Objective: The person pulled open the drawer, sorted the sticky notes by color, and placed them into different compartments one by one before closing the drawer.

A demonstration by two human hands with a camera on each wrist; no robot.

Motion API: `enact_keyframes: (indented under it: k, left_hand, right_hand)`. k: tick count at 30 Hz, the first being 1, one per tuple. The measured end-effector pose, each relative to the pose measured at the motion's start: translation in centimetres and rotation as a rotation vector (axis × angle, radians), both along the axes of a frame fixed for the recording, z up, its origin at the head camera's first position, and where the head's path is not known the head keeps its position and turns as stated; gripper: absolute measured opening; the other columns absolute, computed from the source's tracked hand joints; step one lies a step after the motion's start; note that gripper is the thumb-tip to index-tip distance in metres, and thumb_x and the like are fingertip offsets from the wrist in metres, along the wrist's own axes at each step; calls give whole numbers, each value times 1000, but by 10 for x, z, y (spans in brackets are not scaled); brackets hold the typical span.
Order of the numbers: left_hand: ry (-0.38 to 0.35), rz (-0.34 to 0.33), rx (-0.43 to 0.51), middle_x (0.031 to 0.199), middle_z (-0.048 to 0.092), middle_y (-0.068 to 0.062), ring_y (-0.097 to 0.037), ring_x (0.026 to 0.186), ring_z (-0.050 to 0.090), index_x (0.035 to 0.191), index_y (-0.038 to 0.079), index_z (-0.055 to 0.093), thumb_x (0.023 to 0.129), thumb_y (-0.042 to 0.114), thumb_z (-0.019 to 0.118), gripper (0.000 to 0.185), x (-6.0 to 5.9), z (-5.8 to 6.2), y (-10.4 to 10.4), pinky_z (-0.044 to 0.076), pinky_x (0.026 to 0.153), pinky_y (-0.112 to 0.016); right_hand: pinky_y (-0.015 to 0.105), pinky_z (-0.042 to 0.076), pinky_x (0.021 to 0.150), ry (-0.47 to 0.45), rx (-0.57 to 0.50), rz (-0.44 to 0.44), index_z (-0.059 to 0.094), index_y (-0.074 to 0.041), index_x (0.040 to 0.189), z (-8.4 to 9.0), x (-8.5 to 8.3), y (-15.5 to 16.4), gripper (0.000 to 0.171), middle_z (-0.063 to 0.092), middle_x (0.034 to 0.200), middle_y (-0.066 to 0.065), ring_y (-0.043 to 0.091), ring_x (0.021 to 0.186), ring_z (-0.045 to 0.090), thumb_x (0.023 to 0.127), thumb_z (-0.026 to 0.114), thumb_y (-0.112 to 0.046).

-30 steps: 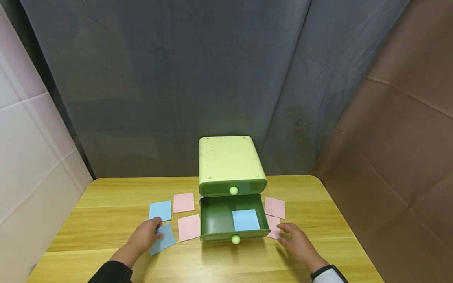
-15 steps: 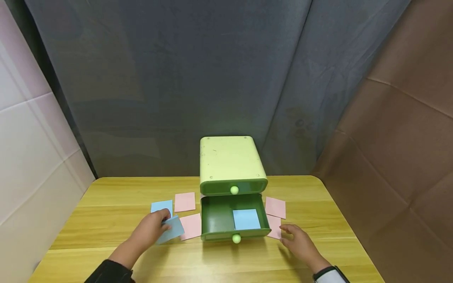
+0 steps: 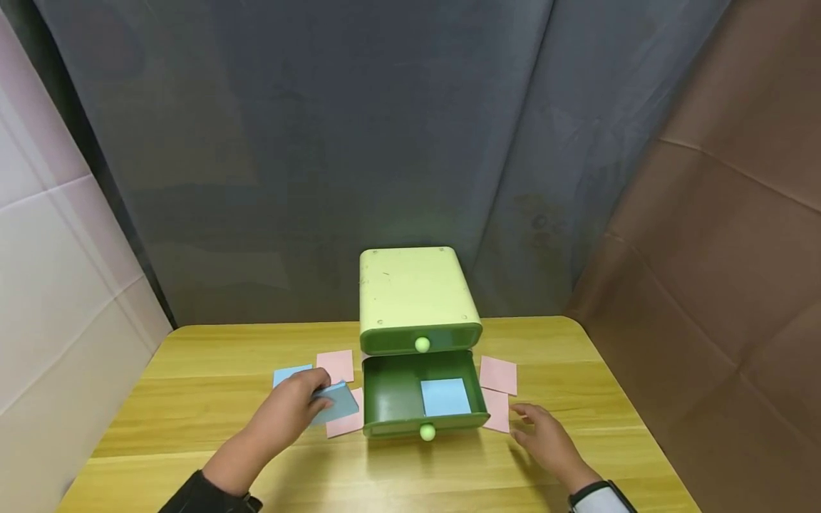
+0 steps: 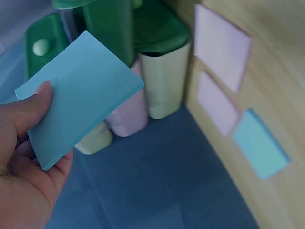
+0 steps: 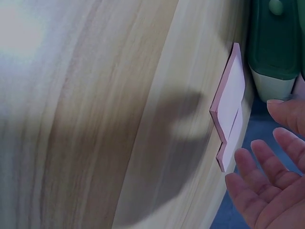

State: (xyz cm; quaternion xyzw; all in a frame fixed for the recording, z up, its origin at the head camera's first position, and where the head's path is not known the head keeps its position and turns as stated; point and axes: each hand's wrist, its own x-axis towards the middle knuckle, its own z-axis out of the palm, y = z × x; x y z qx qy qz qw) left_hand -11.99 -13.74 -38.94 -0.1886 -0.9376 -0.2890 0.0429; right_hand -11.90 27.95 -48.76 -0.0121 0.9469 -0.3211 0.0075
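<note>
My left hand [image 3: 282, 417] pinches a blue sticky note pad [image 4: 86, 90] between thumb and fingers, raised above the table left of the drawer. The pulled-out lower drawer [image 3: 391, 392] of a small green cabinet [image 3: 417, 288] holds another blue sticky note pad [image 3: 445, 397] on its right side. Behind my left hand a second blue pad [image 3: 290, 373] lies partly covered. My right hand [image 3: 548, 445] hovers with relaxed fingers beside a pink sticky note pad [image 3: 496, 411], right of the drawer, holding nothing.
Pink pads [image 3: 336, 365] lie left of the cabinet, one partly behind the held pad. Another pink pad [image 3: 498, 375] lies to its right. The upper drawer, with its round knob [image 3: 422, 345], is closed. A grey curtain [image 3: 321, 157] hangs behind the wooden table [image 3: 212, 385].
My left hand has lifted the nearer blue sticky note pad off the table and carried it right, toward the drawer. The right hand stays nearly still.
</note>
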Motion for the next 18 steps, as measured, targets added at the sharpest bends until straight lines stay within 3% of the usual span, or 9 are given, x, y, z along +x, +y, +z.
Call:
enact_keyframes:
  k: [9, 18]
  left_hand:
    - [78, -58, 46, 75, 47, 7, -11, 70, 42, 80, 13, 50, 81, 3, 73, 26, 1, 20, 24, 39, 57, -21]
    - [67, -105, 77, 75, 45, 7, -9, 69, 41, 81, 14, 49, 83, 5, 73, 26, -10, 10, 52, 38, 57, -22]
  right_hand:
    - [53, 50, 87, 5, -11, -6, 60, 4, 122, 0, 2, 5, 42, 60, 118, 21, 37, 105, 59, 83, 72, -3]
    - [52, 51, 86, -16, -38, -16, 60, 3, 123, -1, 3, 9, 41, 57, 122, 21, 39, 108, 57, 83, 71, -2]
